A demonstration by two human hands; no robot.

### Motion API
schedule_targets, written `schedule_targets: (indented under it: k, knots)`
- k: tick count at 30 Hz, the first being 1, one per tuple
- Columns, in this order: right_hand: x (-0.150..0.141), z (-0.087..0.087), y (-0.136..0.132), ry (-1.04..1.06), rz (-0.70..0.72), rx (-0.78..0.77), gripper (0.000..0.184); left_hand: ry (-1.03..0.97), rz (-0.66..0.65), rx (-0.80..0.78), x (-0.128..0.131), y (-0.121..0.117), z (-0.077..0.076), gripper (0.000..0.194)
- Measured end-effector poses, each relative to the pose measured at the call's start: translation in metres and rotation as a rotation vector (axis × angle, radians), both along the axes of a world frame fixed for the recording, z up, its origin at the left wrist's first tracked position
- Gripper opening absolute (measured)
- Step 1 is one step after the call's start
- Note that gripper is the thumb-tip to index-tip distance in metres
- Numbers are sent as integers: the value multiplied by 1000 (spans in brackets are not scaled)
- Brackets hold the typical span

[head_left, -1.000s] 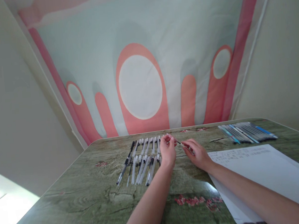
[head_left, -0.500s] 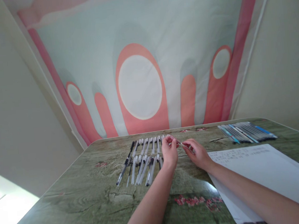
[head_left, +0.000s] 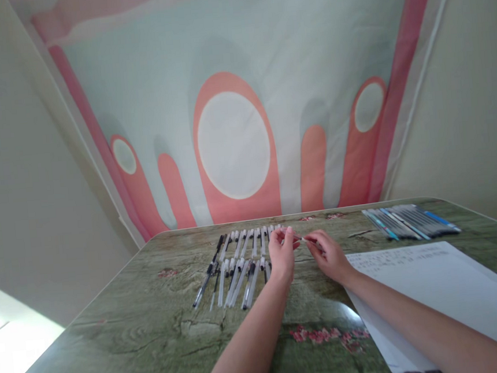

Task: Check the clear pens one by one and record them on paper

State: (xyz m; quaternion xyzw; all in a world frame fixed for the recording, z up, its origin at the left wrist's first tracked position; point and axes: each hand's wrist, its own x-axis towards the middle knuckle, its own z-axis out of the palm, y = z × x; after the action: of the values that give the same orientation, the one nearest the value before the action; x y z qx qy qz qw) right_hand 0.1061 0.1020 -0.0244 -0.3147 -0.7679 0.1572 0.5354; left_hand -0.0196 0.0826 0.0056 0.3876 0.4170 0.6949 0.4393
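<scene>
My left hand (head_left: 282,253) and my right hand (head_left: 327,254) are close together above the table, both with fingers pinched. Between their fingertips runs a thin pen part (head_left: 302,239), dark with a pale spot; whether it is a refill or a whole pen is too small to tell. Left of my left hand lie two rows of pen parts: a back row of clear pens (head_left: 245,243) with white and black ends, and a front row of clear barrels and caps (head_left: 238,283). My left hand hides the right ends of both rows.
On the right lie white paper sheets (head_left: 440,291) with handwriting along the top, partly under my right forearm. Behind them is a flat row of grey and blue pens (head_left: 410,222). The wood-patterned table (head_left: 134,324) ends at a patterned pink and grey backdrop (head_left: 151,73).
My hands stay in nearly the same place, still pinching the thin pen part. The fingers of my left hand have shifted slightly. The rows of pens look unchanged.
</scene>
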Motion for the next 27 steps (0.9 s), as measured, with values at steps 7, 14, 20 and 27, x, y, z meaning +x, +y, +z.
schedule_targets:
  k: [7,14,20,27]
  knots:
    - [-1,-3,3,32,-31,37,15,-87,-41,-16,2,-1,3,32]
    - [1,-5,4,-21,-56,30,18,-164,-91,-18,0,1,0,31]
    - [2,-3,5,-116,-76,32,22,-216,-131,11,0,3,-5,32]
    - [1,-6,8,-30,-83,3,18,-225,-120,10,0,5,-7,32]
